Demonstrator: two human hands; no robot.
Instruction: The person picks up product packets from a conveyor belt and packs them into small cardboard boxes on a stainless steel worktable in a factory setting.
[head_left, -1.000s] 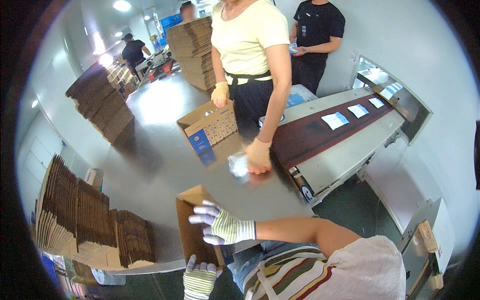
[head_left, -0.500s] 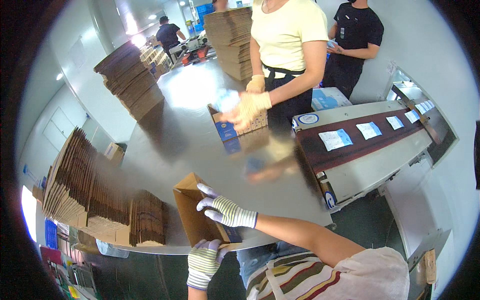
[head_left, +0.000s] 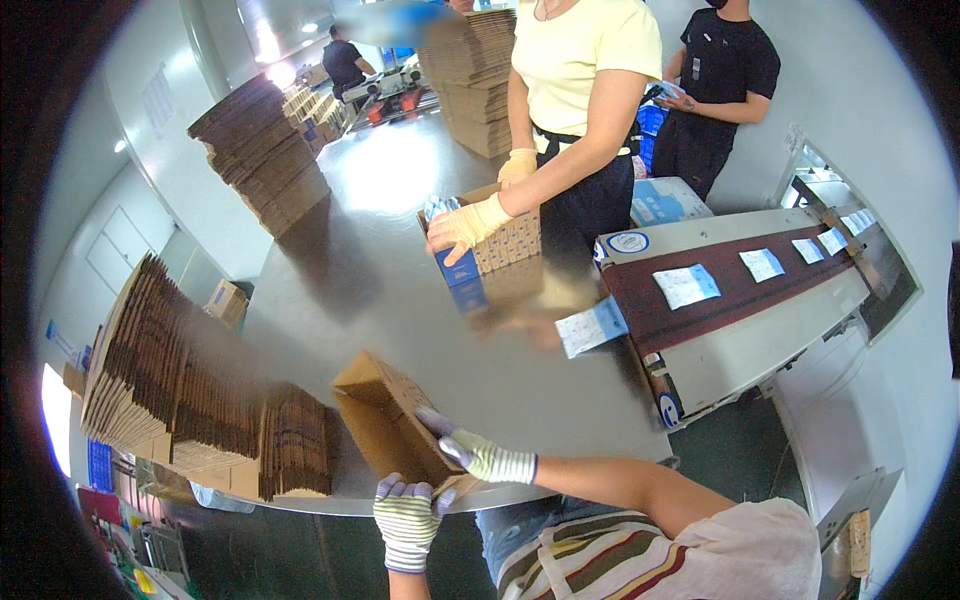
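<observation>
My left hand (head_left: 408, 516), in a striped white glove, grips the near bottom edge of a brown cardboard box (head_left: 385, 420) at the front edge of the steel table (head_left: 400, 280). My right hand (head_left: 478, 454), gloved too, presses on the box's right flap. The box is tilted and partly folded open. Across the table a person in a yellow top puts a small blue and white packet (head_left: 447, 226) into another open carton (head_left: 505, 240) with a gloved hand.
Flat cardboard blanks (head_left: 190, 400) are stacked upright at my left, with taller piles (head_left: 260, 160) behind. A conveyor belt (head_left: 740, 285) carrying blue and white packets runs at the right. A second person in black stands behind it; another works far back.
The person opposite carried a packet from the conveyor end up into the carton. My hands shifted on the box, turning it slightly; my view swung to the right.
</observation>
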